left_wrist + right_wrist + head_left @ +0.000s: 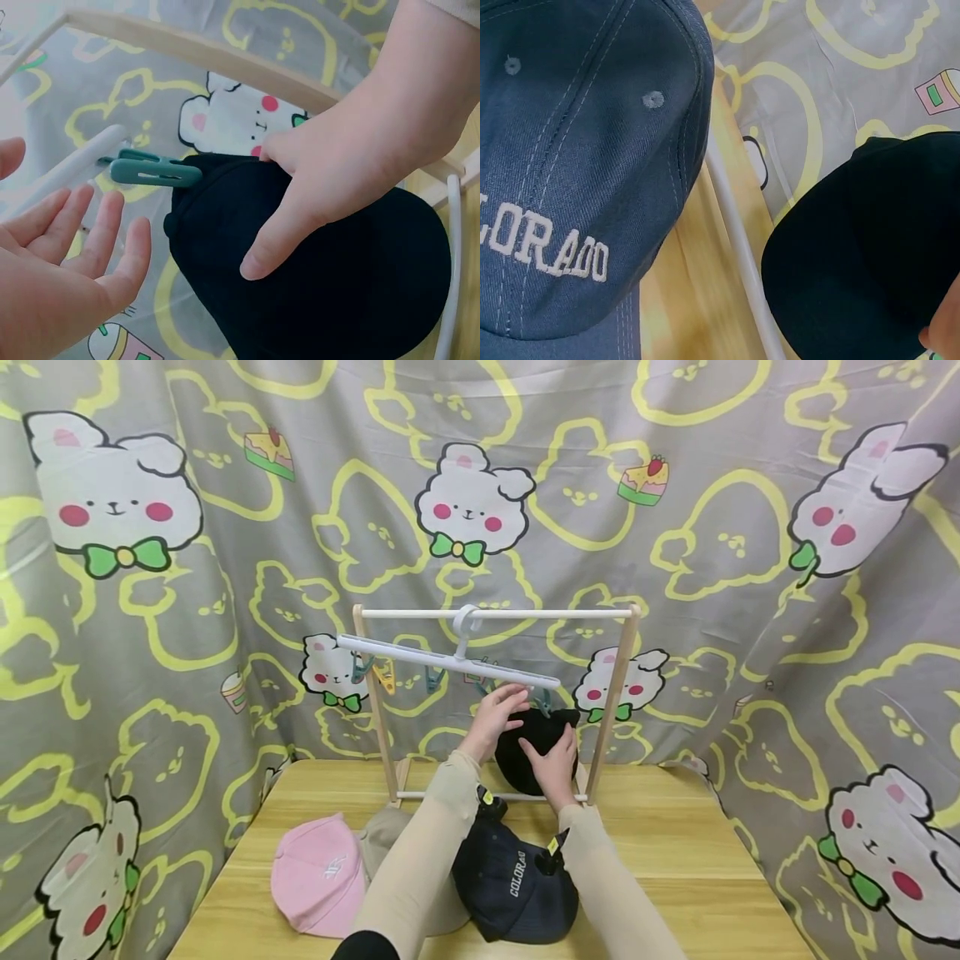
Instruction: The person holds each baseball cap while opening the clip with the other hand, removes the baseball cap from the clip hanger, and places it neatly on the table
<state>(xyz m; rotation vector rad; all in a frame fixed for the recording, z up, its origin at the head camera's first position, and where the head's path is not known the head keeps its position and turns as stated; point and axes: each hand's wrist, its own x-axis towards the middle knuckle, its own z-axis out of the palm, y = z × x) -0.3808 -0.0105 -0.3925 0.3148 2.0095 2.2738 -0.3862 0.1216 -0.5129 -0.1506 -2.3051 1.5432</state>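
A black cap [519,762] hangs from a green clip [157,172] at the low right end of the white hanger [450,662]. My right hand [556,766] grips the cap's side, its thumb across the dark fabric in the left wrist view. Beside the clip is my left hand [495,722], fingers spread and slightly bent, with nothing in them. The clip's jaws overlap the cap's edge. In the right wrist view the black cap [855,247] fills the right side, and only a bit of the right hand [946,322] shows.
The hanger hooks on a wooden rack [615,702] and tilts down rightward, with a yellow clip [386,677] and several green ones. On the table [660,877] lie a pink cap [315,877], a beige cap [382,835] and a navy cap [517,885]. Patterned curtain surrounds it.
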